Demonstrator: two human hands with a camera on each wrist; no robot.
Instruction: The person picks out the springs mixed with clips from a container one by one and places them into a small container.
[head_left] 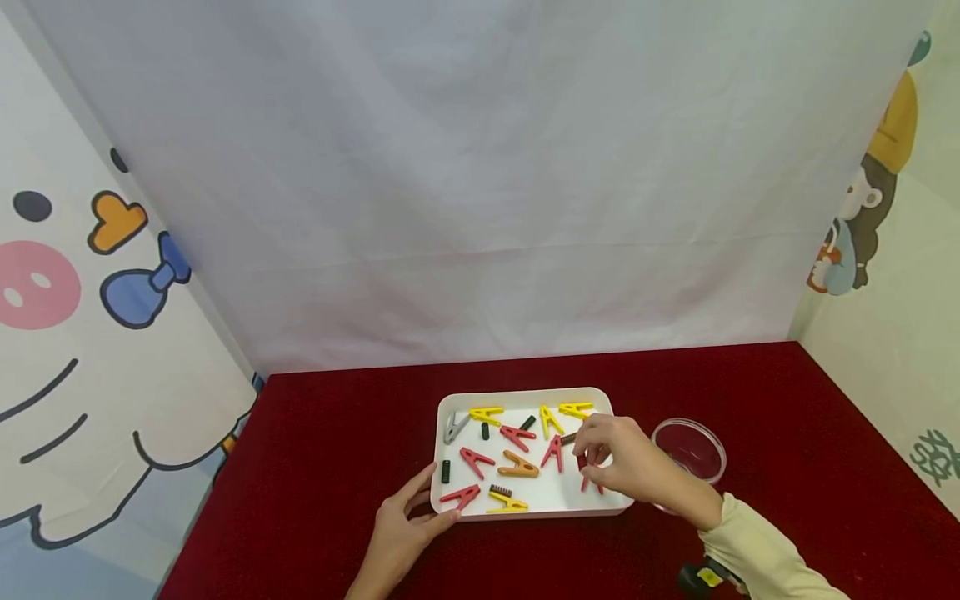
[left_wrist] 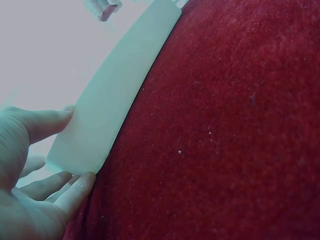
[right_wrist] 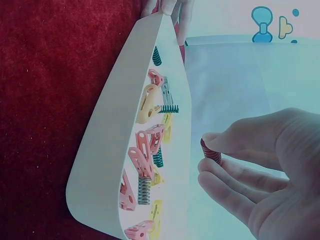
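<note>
A white tray (head_left: 555, 513) holds red, yellow, orange and grey plastic clips and several small coil springs. At its front left corner my left hand (head_left: 405, 525) grips the tray, thumb on the front wall and fingers round the side, as the left wrist view shows. Over the tray's right end is my right hand (head_left: 626, 458). In the right wrist view it pinches a dark red coil spring (right_wrist: 211, 151) between thumb and fingertips, raised above the tray floor. A red clip (head_left: 592, 485) lies partly hidden below that hand. Near the tray's middle lies an orange clip (head_left: 519, 467).
A clear round dish (head_left: 722, 454) stands right of the tray, partly covered by my right forearm. Dark red cloth (head_left: 345, 450) covers the table. A white curtain (head_left: 450, 183) hangs behind, with printed panels on both sides. A dark device (head_left: 697, 581) sits by my right sleeve.
</note>
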